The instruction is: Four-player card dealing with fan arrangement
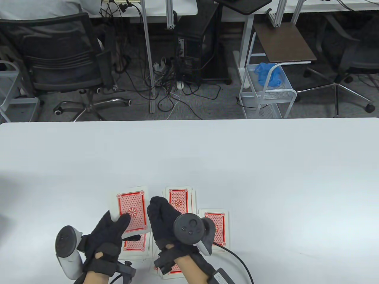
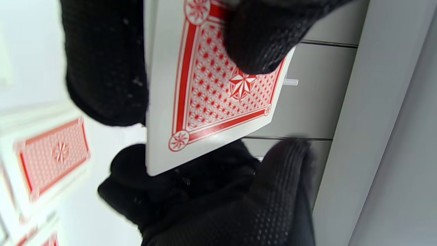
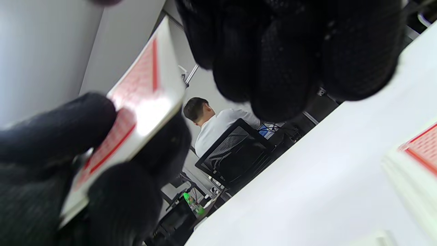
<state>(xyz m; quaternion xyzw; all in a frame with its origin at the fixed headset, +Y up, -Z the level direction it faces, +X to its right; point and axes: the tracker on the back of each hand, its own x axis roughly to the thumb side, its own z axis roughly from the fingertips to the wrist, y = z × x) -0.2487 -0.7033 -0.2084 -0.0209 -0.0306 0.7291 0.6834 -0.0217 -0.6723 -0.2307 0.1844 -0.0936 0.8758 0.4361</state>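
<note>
Cards are the item under inspection. Left hand (image 1: 108, 236) holds a stack of cards (image 1: 132, 211) raised above the white table (image 1: 266, 165), red backs up; its thumb (image 2: 263, 37) is pressed on the top card and its fingers curl round the stack's underside (confirmed in the left wrist view). Right hand (image 1: 165, 220) sits just beside the stack, its fingers held together and curled downward; whether the fingertips touch the stack's edge cannot be told from any view. Dealt piles lie face-down on the table near the front edge: 1 pile (image 1: 181, 199) beyond the right hand, 1 pile (image 1: 217, 226) to its right, 1 pile (image 1: 134, 247) under the left hand, and 1 pile (image 1: 173, 270) largely hidden beneath the right wrist. Each pile looks roughly squared, with edges slightly offset.
</note>
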